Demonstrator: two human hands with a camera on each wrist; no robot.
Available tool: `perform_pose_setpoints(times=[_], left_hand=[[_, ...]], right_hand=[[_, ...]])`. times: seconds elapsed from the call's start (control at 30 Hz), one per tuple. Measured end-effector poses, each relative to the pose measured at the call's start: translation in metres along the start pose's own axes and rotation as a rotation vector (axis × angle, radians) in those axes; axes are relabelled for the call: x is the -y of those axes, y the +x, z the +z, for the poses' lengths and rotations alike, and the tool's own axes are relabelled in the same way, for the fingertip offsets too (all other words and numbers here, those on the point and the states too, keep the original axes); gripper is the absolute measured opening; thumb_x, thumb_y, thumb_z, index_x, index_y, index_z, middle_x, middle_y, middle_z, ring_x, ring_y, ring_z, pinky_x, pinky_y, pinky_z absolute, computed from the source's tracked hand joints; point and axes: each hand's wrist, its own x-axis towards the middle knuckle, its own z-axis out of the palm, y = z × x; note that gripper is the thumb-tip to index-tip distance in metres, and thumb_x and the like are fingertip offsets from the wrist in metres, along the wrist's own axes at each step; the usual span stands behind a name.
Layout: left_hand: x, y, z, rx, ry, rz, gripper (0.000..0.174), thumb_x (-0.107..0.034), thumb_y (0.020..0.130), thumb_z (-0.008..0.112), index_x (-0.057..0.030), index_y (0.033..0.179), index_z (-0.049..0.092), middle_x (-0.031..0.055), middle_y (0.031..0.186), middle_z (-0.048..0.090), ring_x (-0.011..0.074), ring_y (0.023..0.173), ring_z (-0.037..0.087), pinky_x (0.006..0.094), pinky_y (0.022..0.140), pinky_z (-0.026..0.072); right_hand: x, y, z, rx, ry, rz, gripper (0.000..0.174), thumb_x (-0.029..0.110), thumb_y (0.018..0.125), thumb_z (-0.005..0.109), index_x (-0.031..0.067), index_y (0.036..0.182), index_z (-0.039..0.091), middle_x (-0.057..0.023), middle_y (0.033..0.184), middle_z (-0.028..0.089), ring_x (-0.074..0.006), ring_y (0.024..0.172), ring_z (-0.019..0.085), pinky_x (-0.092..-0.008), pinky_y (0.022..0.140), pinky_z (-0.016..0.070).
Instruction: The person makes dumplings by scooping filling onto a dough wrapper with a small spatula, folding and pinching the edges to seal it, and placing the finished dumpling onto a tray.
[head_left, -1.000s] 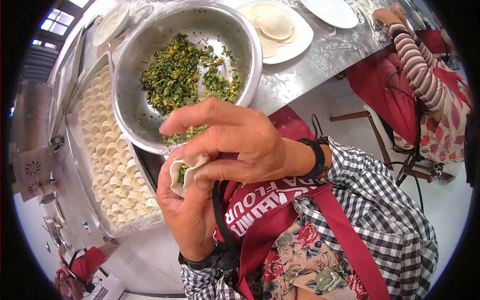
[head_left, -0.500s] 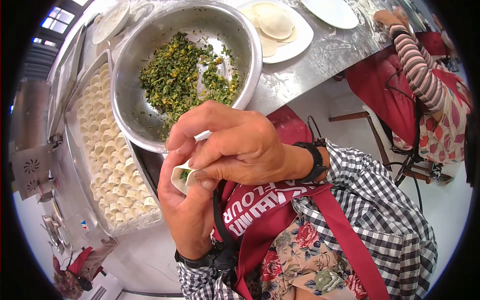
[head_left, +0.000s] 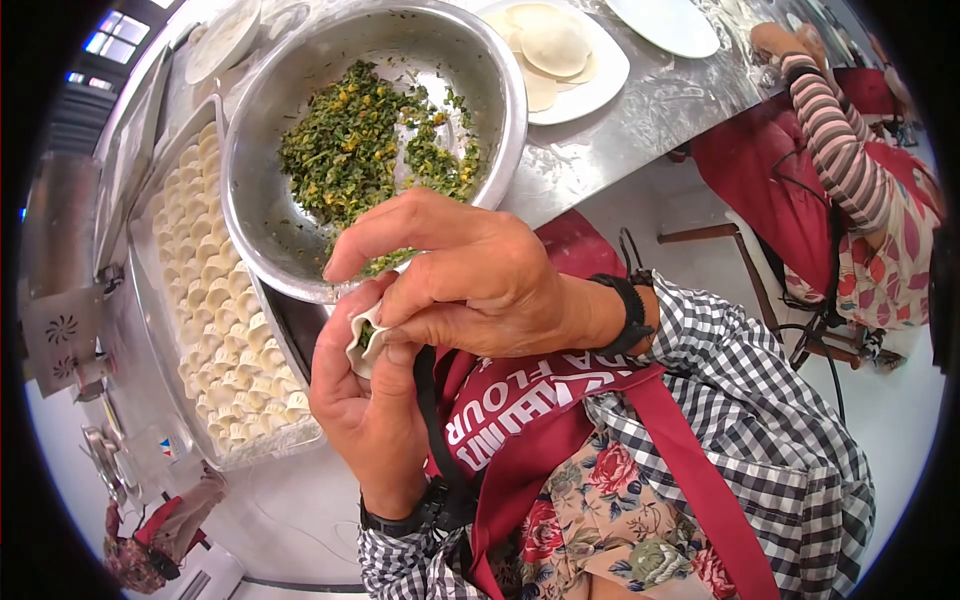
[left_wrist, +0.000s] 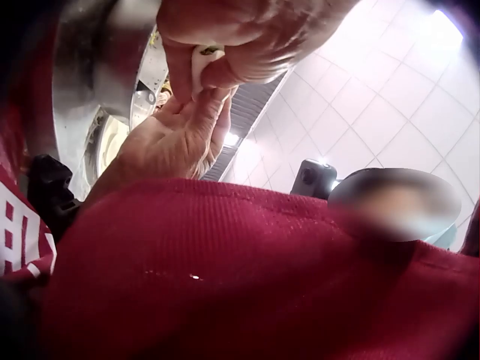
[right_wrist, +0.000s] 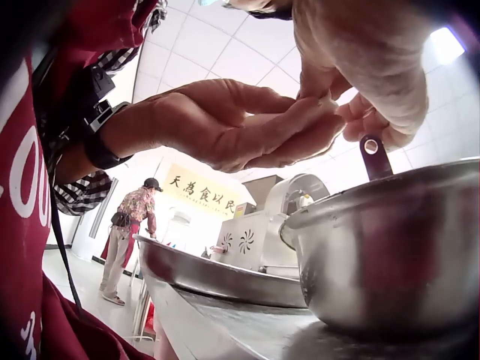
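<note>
Floury metal worktop (head_left: 600, 150) bears a round steel bowl (head_left: 256, 190) of chopped green-and-yellow filling (head_left: 340, 150); alongside, a rectangular metal tray (head_left: 280, 442) holds pale crescent dumplings (head_left: 225, 320). Near the bowl, left hand (head_left: 370, 415) and right hand (head_left: 475, 280) clamp their grip on a half-folded white dough wrapper (head_left: 364, 362).

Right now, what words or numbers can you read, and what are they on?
"FLOUR": on the red apron; its larger letters are too creased to read.
"天為食以民", left to right: on the yellowish sign; the line below is too small.
No readable numbers.
</note>
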Motion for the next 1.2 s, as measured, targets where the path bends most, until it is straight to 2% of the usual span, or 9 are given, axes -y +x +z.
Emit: perform_pose_setpoints(times=[0.17, 0.33, 0.47, 0.53, 0.63, 0.77, 1.03, 1.17, 1.2], left_hand=[[-0.001, 0.000, -0.004, 0.033, 0.024, -0.040, 0.043, -0.007, 0.085, 0.058, 0.0065, 0.122, 0.043, 0.0146, 0.118, 0.051, 0.0214, 0.105, 0.054, 0.0327, 0.090, 0.0452], [-0.004, 0.000, -0.003, 0.031, -0.058, -0.113, 0.047, -0.005, 0.082, 0.059, 0.0060, 0.123, 0.041, 0.0151, 0.117, 0.051, 0.0239, 0.106, 0.054, 0.0340, 0.091, 0.0449], [-0.005, 0.003, -0.004, 0.059, -0.033, -0.106, 0.051, -0.006, 0.080, 0.060, 0.0059, 0.124, 0.039, 0.0152, 0.117, 0.051, 0.0249, 0.107, 0.053, 0.0347, 0.092, 0.0445], [-0.006, 0.005, -0.002, 0.018, -0.146, -0.144, 0.045, 0.002, 0.079, 0.058, 0.0066, 0.121, 0.042, 0.0167, 0.117, 0.049, 0.0229, 0.108, 0.052, 0.0310, 0.090, 0.0457], [-0.005, 0.006, -0.002, -0.004, -0.259, -0.196, 0.045, 0.000, 0.080, 0.058, 0.0069, 0.121, 0.042, 0.0171, 0.116, 0.050, 0.0239, 0.107, 0.053, 0.0316, 0.089, 0.0469], [-0.001, 0.004, -0.006, -0.004, -0.258, -0.181, 0.044, -0.001, 0.081, 0.058, 0.0072, 0.121, 0.042, 0.0174, 0.116, 0.050, 0.0248, 0.106, 0.053, 0.0324, 0.089, 0.0479], [0.005, 0.003, -0.005, 0.066, 0.183, -0.047, 0.045, -0.008, 0.084, 0.059, 0.0064, 0.123, 0.042, 0.0135, 0.114, 0.053, 0.0198, 0.103, 0.055, 0.0309, 0.090, 0.0452], [0.001, 0.004, -0.006, 0.091, 0.032, -0.132, 0.046, -0.007, 0.083, 0.060, 0.0062, 0.123, 0.042, 0.0136, 0.113, 0.053, 0.0201, 0.103, 0.055, 0.0305, 0.088, 0.0461], [0.000, 0.004, -0.004, 0.080, 0.022, -0.137, 0.046, -0.007, 0.083, 0.060, 0.0062, 0.123, 0.041, 0.0138, 0.113, 0.054, 0.0207, 0.103, 0.055, 0.0308, 0.088, 0.0464]], right_hand=[[-0.002, -0.002, -0.003, 0.037, -0.007, -0.036, 0.015, 0.003, 0.068, 0.071, 0.0032, 0.080, 0.062, -0.0142, 0.105, 0.058, -0.0244, 0.095, 0.057, -0.0326, 0.076, 0.0454], [0.007, -0.001, 0.000, -0.003, 0.102, 0.201, 0.017, 0.000, 0.067, 0.071, 0.0021, 0.082, 0.064, -0.0159, 0.108, 0.057, -0.0242, 0.094, 0.057, -0.0309, 0.073, 0.0473], [0.005, -0.003, -0.004, 0.057, 0.153, 0.201, 0.015, 0.000, 0.066, 0.071, 0.0018, 0.079, 0.064, -0.0155, 0.108, 0.057, -0.0245, 0.094, 0.057, -0.0315, 0.074, 0.0475], [0.002, -0.002, -0.002, 0.037, 0.077, 0.063, 0.012, -0.001, 0.066, 0.071, 0.0018, 0.076, 0.064, -0.0149, 0.106, 0.058, -0.0247, 0.094, 0.057, -0.0325, 0.075, 0.0473], [-0.001, -0.005, 0.003, -0.005, 0.017, 0.036, 0.013, -0.002, 0.066, 0.070, 0.0019, 0.075, 0.062, -0.0142, 0.104, 0.059, -0.0250, 0.094, 0.057, -0.0332, 0.076, 0.0469], [0.003, -0.004, 0.003, -0.021, 0.004, 0.099, 0.014, -0.003, 0.065, 0.070, 0.0017, 0.075, 0.061, -0.0135, 0.103, 0.059, -0.0251, 0.096, 0.056, -0.0338, 0.076, 0.0466], [-0.005, -0.006, -0.001, 0.044, -0.024, 0.008, 0.015, -0.001, 0.066, 0.070, 0.0013, 0.078, 0.061, -0.0146, 0.106, 0.058, -0.0255, 0.096, 0.055, -0.0345, 0.077, 0.0468], [0.001, -0.006, -0.004, 0.076, -0.040, 0.056, 0.016, -0.001, 0.065, 0.070, 0.0019, 0.079, 0.062, -0.0142, 0.106, 0.058, -0.0254, 0.097, 0.056, -0.0344, 0.078, 0.0468], [0.005, -0.004, -0.002, 0.036, 0.039, 0.158, 0.016, -0.001, 0.065, 0.070, 0.0021, 0.078, 0.062, -0.0141, 0.106, 0.058, -0.0254, 0.097, 0.056, -0.0343, 0.078, 0.0467]])
